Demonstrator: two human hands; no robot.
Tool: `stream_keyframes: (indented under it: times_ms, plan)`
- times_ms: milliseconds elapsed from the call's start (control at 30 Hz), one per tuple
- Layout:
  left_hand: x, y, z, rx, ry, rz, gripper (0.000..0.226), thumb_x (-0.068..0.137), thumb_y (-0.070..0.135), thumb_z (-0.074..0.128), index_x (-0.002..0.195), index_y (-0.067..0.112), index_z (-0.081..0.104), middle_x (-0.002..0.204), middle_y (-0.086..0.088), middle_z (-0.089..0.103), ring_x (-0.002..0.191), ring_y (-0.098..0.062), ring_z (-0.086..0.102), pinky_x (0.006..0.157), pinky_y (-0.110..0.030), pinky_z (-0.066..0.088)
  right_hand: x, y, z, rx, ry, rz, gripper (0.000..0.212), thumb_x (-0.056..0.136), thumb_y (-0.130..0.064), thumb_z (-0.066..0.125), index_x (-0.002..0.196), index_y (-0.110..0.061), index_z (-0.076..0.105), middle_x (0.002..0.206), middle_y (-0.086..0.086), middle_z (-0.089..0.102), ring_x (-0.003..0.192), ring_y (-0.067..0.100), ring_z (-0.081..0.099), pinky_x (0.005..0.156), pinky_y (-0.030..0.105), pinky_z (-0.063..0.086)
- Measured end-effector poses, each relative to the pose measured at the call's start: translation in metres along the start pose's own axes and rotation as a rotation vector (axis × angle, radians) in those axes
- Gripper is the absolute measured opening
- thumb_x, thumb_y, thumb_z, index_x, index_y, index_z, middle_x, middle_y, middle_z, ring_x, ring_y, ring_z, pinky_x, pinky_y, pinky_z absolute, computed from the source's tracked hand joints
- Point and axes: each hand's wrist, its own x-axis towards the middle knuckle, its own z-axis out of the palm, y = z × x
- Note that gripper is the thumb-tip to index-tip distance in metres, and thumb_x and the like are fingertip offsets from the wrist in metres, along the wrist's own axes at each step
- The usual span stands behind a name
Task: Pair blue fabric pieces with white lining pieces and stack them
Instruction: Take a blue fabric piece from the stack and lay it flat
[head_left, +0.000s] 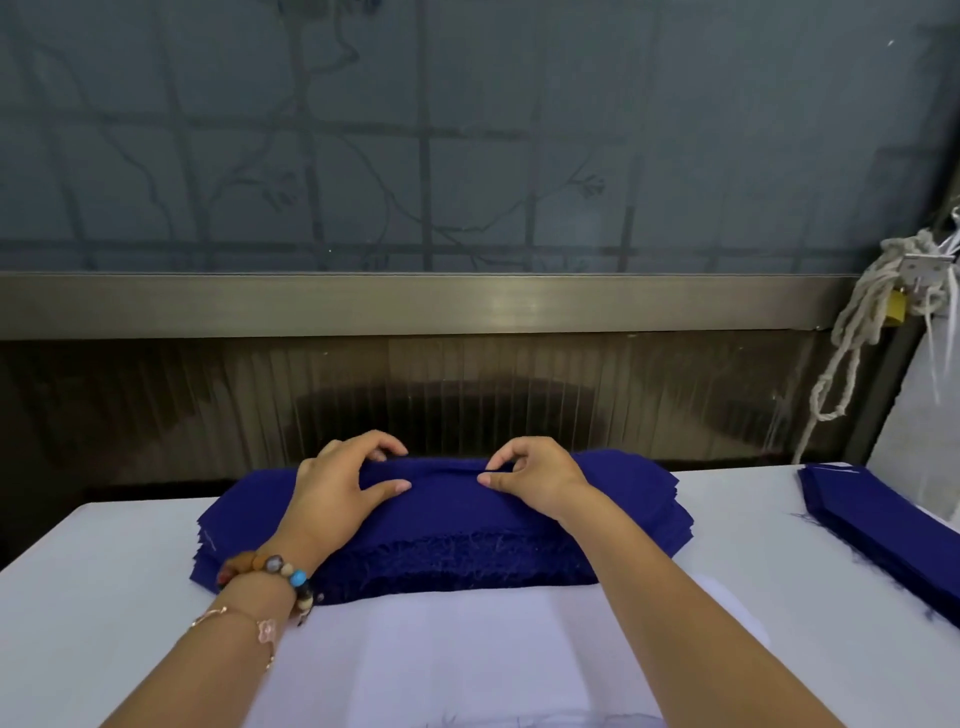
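Note:
A thick stack of blue fabric pieces (447, 540) lies across the far middle of the white table (104, 597), its frayed edges facing me. My left hand (337, 488) rests on top of the stack, fingers curled over the far edge and thumb pressing the top piece. My right hand (530, 475) pinches the top blue piece between thumb and fingers, raising a small fold. White lining pieces (467, 654) lie flat in front of the stack, between my forearms.
A second, flatter pile of blue pieces (883, 525) sits at the table's right edge. Behind the table runs a metal rail (415, 304) under a frosted window. A knotted rope (862, 332) and a padlock hang at the far right.

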Motion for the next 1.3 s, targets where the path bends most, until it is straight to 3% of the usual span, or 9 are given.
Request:
stream_keyframes:
  times_ms: [167, 333, 467, 567, 733, 867, 1000, 1233, 1300]
  plan:
    - [-0.003, 0.001, 0.001, 0.113, 0.001, 0.057, 0.022, 0.087, 0.038, 0.066, 0.105, 0.048, 0.060, 0.112, 0.024, 0.049, 0.113, -0.001, 0.035, 0.101, -0.037, 0.028, -0.001, -0.004, 0.008, -0.007, 0.132, 0.053, 0.011, 0.079, -0.036, 0.077, 0.075, -0.030, 0.068, 0.086, -0.015, 0.060, 0.079, 0.005, 0.056, 0.062, 0.021, 0.046]
    - [-0.005, 0.002, 0.002, 0.132, 0.053, 0.084, 0.014, 0.084, 0.034, 0.071, 0.091, 0.040, 0.061, 0.105, 0.019, 0.050, 0.108, -0.003, 0.036, 0.099, -0.034, 0.028, -0.016, -0.001, 0.022, -0.119, 0.333, -0.075, 0.012, 0.081, -0.040, 0.074, 0.076, -0.033, 0.066, 0.072, -0.017, 0.061, 0.070, 0.003, 0.057, 0.059, 0.017, 0.044]
    - [-0.008, 0.007, 0.003, -0.037, 0.088, 0.023, 0.018, 0.078, 0.022, 0.078, 0.073, 0.022, 0.060, 0.083, 0.007, 0.057, 0.082, -0.010, 0.052, 0.080, -0.037, 0.048, -0.018, -0.001, 0.021, -0.112, 0.342, -0.082, 0.008, 0.082, -0.039, 0.073, 0.080, -0.032, 0.070, 0.091, -0.013, 0.068, 0.077, 0.002, 0.055, 0.061, 0.014, 0.041]
    - [-0.010, 0.009, 0.004, -0.085, 0.109, -0.005, 0.018, 0.077, 0.017, 0.079, 0.070, 0.016, 0.063, 0.078, 0.002, 0.058, 0.078, -0.013, 0.055, 0.074, -0.037, 0.051, -0.018, 0.001, 0.021, -0.111, 0.346, -0.097, 0.007, 0.083, -0.038, 0.072, 0.084, -0.031, 0.074, 0.100, -0.014, 0.068, 0.082, 0.000, 0.052, 0.063, 0.012, 0.039]
    - [-0.012, 0.005, 0.006, -0.021, 0.137, 0.026, 0.015, 0.079, 0.019, 0.077, 0.071, 0.022, 0.065, 0.077, 0.009, 0.057, 0.081, -0.008, 0.052, 0.075, -0.030, 0.047, -0.020, 0.002, 0.022, -0.085, 0.352, -0.123, 0.009, 0.085, -0.039, 0.070, 0.089, -0.033, 0.075, 0.105, -0.015, 0.066, 0.087, 0.003, 0.056, 0.068, 0.015, 0.044]
    - [-0.014, 0.004, 0.007, 0.036, 0.154, 0.053, 0.006, 0.082, 0.022, 0.074, 0.081, 0.024, 0.069, 0.083, 0.011, 0.059, 0.085, -0.008, 0.052, 0.084, -0.036, 0.047, -0.023, 0.003, 0.021, -0.040, 0.361, -0.176, 0.013, 0.086, -0.039, 0.067, 0.096, -0.037, 0.075, 0.091, -0.020, 0.062, 0.080, 0.003, 0.058, 0.067, 0.014, 0.047]
    - [-0.015, 0.005, 0.006, 0.157, 0.195, 0.098, 0.018, 0.086, 0.026, 0.071, 0.101, 0.034, 0.067, 0.096, 0.019, 0.059, 0.100, -0.003, 0.046, 0.099, -0.032, 0.026, -0.024, 0.005, 0.016, 0.094, 0.308, -0.232, 0.012, 0.085, -0.035, 0.069, 0.094, -0.040, 0.075, 0.086, -0.017, 0.063, 0.081, 0.004, 0.059, 0.068, 0.014, 0.048]
    - [-0.017, 0.008, 0.006, 0.164, 0.177, 0.087, 0.015, 0.085, 0.029, 0.070, 0.082, 0.036, 0.058, 0.081, 0.019, 0.053, 0.089, -0.002, 0.045, 0.093, -0.027, 0.023, -0.026, 0.005, 0.013, 0.026, 0.237, -0.218, 0.004, 0.085, -0.036, 0.069, 0.087, -0.039, 0.067, 0.095, -0.013, 0.061, 0.085, 0.007, 0.057, 0.069, 0.014, 0.045]
    - [-0.017, 0.008, 0.006, 0.143, 0.167, 0.076, 0.014, 0.086, 0.030, 0.070, 0.080, 0.035, 0.058, 0.081, 0.018, 0.053, 0.088, -0.002, 0.045, 0.092, -0.027, 0.024, -0.025, 0.004, 0.013, -0.020, 0.229, -0.195, 0.014, 0.079, -0.041, 0.075, 0.088, -0.036, 0.065, 0.097, -0.014, 0.058, 0.085, 0.005, 0.055, 0.068, 0.013, 0.043]
